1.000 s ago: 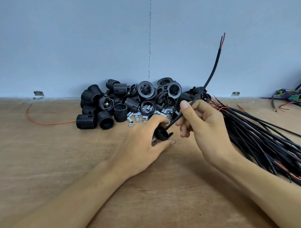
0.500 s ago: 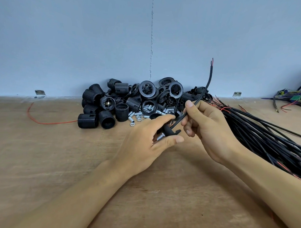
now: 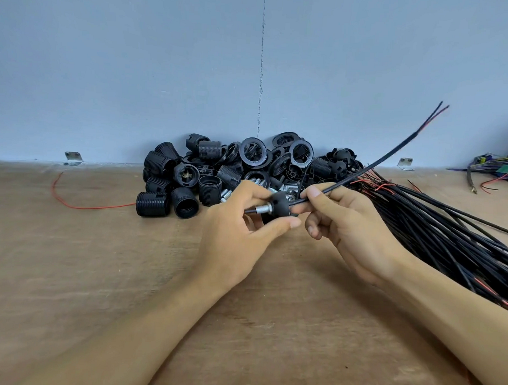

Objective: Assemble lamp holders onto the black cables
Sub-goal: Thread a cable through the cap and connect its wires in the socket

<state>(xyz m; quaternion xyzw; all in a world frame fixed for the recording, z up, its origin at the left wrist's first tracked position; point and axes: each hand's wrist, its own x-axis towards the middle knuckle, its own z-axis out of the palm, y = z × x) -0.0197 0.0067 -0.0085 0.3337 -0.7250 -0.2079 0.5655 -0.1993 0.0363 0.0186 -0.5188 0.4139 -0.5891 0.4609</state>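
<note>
1. Head view, the grips: the left hand (image 3: 239,235) is pinching a lamp holder cap (image 3: 278,206) between thumb and forefinger, so its grip is clamped on the cap. The right hand (image 3: 352,230) is pinching the black cable (image 3: 392,157) between thumb and fingertips, so its grip is clamped on the cable, just beside the cap at the cap's 3 o'clock.

2. Head view, the task's thing: the cap is hanging above the tabletop (image 3: 100,273), between the two hands. Its threaded metal nipple (image 3: 259,209) is pointing toward 9 o'clock. A short black stub is showing past the nipple's tip, so the cable seems to be running right through the cap.

3. Head view, the axis: the cable is lying nearly level through the cap. From the right grip it is rising toward 2 o'clock, ending in its split red and black cores well apart from both hands.

4. Judgement: the coming move is turning on this shared line. The cap is sitting at 9 o'clock of the right grip, so sliding it calls for feeding along the 9-to-3 line. The right hand is nearer the free length.

5. Head view, the surroundings: a pile of lamp holder parts (image 3: 219,173) is lying at 12 o'clock of the hands. A bundle of cables (image 3: 447,236) is lying at 3 o'clock, and a loose red wire (image 3: 74,203) at 9 o'clock.
</note>
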